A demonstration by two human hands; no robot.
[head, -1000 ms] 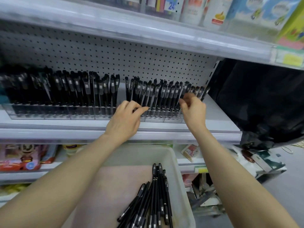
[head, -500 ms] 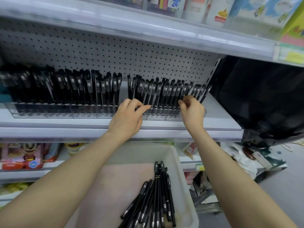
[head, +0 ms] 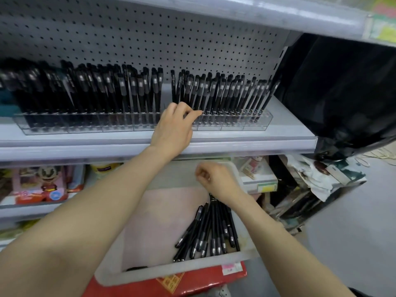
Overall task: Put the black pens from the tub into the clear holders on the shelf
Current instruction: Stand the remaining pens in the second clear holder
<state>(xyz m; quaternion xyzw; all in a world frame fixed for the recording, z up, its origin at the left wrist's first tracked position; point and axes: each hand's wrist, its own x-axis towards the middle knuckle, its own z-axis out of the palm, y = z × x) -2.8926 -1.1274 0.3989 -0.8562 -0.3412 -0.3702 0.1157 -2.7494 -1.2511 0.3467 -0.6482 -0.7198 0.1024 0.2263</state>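
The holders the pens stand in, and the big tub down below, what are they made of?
The clear holders look like glossy see-through plastic, maybe acrylic: the black pens show right through the front wall, and its edges gleam. The tub looks like milky white plastic with a dull finish: its thick rim is smooth and seems faintly see-through.

Reaching up and far with the left hand (head: 173,125), palm down, fingers (head: 192,114) stretched to the right and loosely spread, index tip farthest out. Holding the right hand (head: 216,179) lower and nearer, back up, fingers curled in toward the palm, gripping nothing visible; slightly blurred. Stretching both bare forearms in from the near edge, left forearm (head: 96,211) from the near left corner, right forearm (head: 278,243) from the near right, angled toward each other.
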